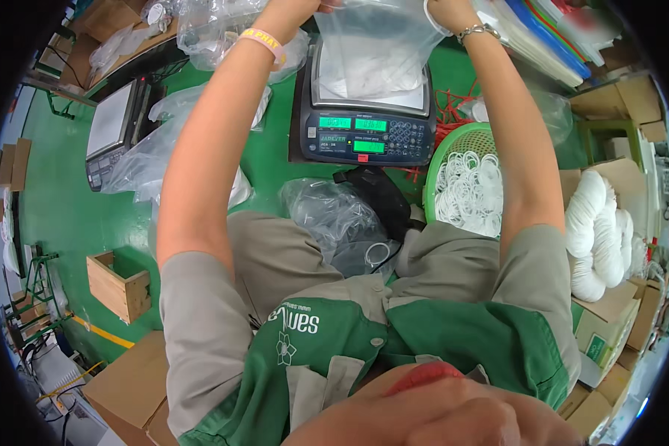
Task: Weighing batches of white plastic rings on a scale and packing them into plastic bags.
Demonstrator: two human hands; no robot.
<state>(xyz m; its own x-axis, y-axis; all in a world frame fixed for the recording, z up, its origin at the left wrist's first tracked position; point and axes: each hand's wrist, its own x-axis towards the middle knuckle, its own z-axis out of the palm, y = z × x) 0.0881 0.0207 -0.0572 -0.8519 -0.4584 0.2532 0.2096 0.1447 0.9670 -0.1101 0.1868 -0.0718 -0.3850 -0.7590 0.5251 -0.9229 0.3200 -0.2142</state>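
Note:
A see-through plastic bag (379,44) is stretched upright between my two hands at the top edge of the head view. Its lower end rests on the pan of a dark counting scale (364,137) with lit green displays; something whitish shows in the bottom, too blurred to name. My left hand (299,9) grips the bag's left side, fingers partly cut off by the picture's edge. My right hand (453,13) is closed at the bag's right side. A white ring (432,16) shows beside that hand; whether it is held too I cannot make out.
Right of the scale stands a green basket (431,175) of white rings, with red cord (453,111) behind it. Crumpled plastic bags (334,212) lie before my lap. A second scale (115,126), a wooden box (119,286) and cartons (130,379) are at left; white yarn bundles (598,230) at right.

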